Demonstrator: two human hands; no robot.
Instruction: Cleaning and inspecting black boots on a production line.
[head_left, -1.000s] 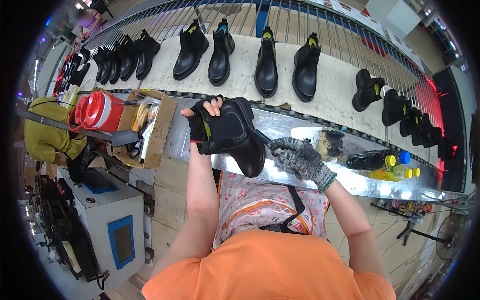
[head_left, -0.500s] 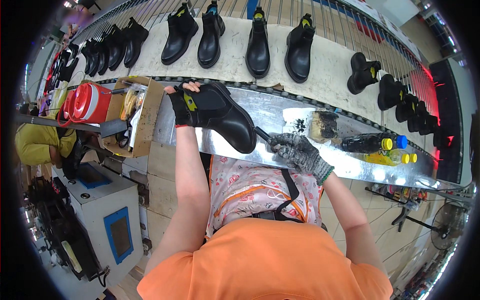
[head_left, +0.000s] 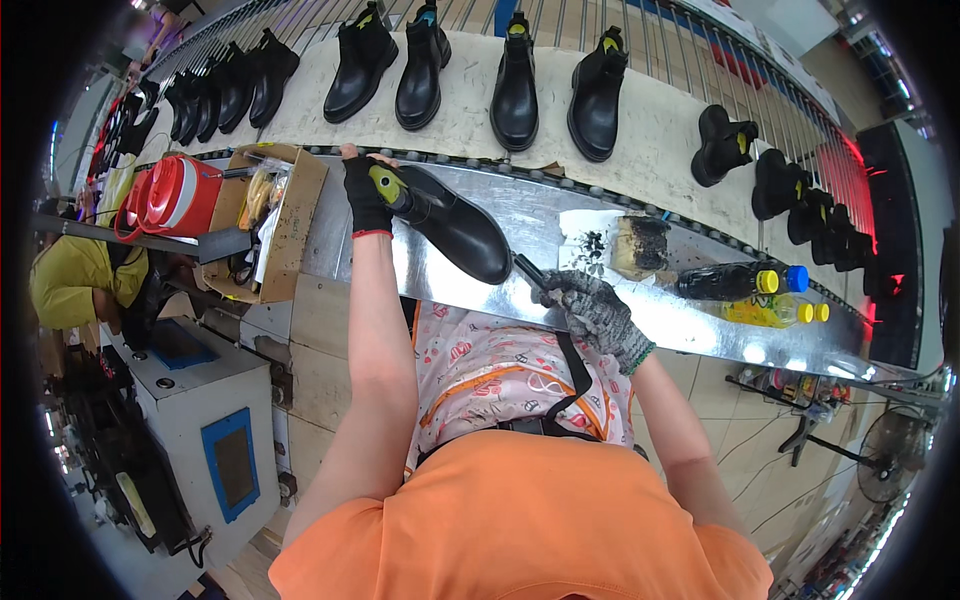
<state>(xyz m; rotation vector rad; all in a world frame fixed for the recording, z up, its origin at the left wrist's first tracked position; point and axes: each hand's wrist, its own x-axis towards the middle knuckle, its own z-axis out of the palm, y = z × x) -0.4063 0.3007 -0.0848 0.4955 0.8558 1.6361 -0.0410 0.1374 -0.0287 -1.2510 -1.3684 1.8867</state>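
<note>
My left hand (head_left: 370,196), in a black fingerless glove, is closed on the upper of a black ankle boot (head_left: 460,232) with a yellow-green patch at its opening. The boot is held over the metal work surface, toe pointing right and toward me. A grey knitted glove covers my right hand (head_left: 592,312), whose fingers are closed around a slim black stick-like tool (head_left: 528,270). The tool's upper end is close to the boot's toe; whether it touches cannot be made out. Right of the boot lie a white sheet with black smears (head_left: 590,242) and a blackened sponge-like block (head_left: 640,247).
Black boots (head_left: 515,95) stand along a pale conveyor (head_left: 460,140) beyond the metal ledge. Bottles with yellow and blue caps (head_left: 725,282) lie to the right. A cardboard box (head_left: 300,225) and a red jug (head_left: 180,195) are at left, near another person in yellow (head_left: 75,280).
My left hand has turned the boot, so its opening now faces up toward me and less of its side shows. The tool stays near the toe. The conveyor boots have barely shifted.
</note>
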